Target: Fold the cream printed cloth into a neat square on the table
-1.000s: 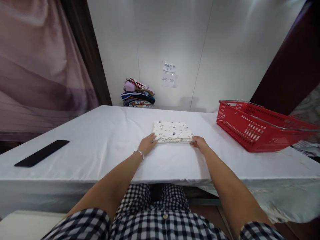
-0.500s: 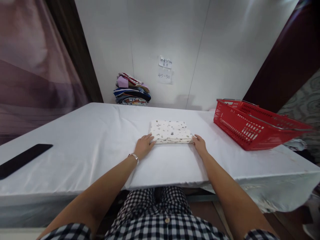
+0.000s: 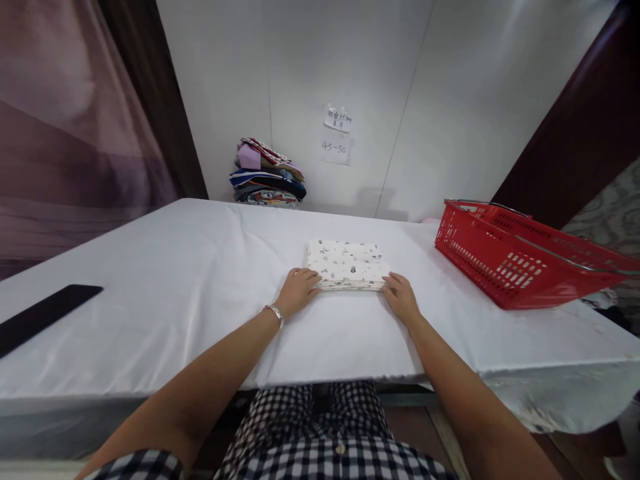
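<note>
A folded white cloth [image 3: 349, 261] with small dark prints lies flat on the white-covered table in front of me, its stacked layers showing along the near edge. My left hand [image 3: 299, 291], with a bracelet at the wrist, grips the near left corner, fingers over the edge and thumb at the front. At the near right corner, my right hand [image 3: 401, 298] has its fingertips closed on the edge. The cloth's underside is hidden.
A red plastic basket [image 3: 530, 263] with metal handles stands on the table at the right. Folded clothes are stacked [image 3: 269, 175] by the back wall. A flat black object [image 3: 47, 317] lies at the left. Paper signs [image 3: 337, 148] hang on the wall.
The view has shifted slightly. Both hands stay at the cloth's near corners; the right fingers now reach a little further over the corner. The cloth lies much as before.
</note>
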Demonstrator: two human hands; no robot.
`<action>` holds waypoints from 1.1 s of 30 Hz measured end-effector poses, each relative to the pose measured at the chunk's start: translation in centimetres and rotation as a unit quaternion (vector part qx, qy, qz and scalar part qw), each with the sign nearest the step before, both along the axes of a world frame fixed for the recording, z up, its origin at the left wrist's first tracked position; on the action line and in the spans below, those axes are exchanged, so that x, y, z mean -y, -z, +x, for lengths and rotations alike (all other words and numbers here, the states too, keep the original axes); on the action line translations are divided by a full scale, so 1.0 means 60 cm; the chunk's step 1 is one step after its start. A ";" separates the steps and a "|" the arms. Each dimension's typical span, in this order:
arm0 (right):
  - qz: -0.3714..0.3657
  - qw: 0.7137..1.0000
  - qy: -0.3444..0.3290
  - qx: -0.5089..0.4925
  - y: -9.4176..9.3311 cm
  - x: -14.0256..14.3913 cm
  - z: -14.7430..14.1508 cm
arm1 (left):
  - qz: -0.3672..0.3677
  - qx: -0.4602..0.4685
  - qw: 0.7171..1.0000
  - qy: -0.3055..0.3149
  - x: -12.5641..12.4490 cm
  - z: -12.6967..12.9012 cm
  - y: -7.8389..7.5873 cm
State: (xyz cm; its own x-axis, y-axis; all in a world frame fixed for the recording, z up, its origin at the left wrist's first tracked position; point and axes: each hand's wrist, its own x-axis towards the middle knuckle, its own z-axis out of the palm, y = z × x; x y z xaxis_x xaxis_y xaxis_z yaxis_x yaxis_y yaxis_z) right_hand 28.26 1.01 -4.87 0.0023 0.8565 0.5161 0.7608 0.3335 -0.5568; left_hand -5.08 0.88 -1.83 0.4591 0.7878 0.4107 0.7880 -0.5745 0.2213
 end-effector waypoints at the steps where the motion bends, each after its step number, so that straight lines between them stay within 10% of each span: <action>1: 0.000 1.000 0.001 0.015 0.001 0.000 0.001 | -0.001 0.001 1.000 0.002 -0.001 -0.003 0.001; 28: -0.135 0.983 0.026 -0.121 -0.013 0.006 0.007 | -0.116 0.208 0.971 -0.017 0.007 -0.025 0.014; 33: -0.191 0.960 0.080 -0.189 -0.031 -0.026 0.014 | -0.157 0.270 0.943 -0.118 -0.004 -0.006 0.003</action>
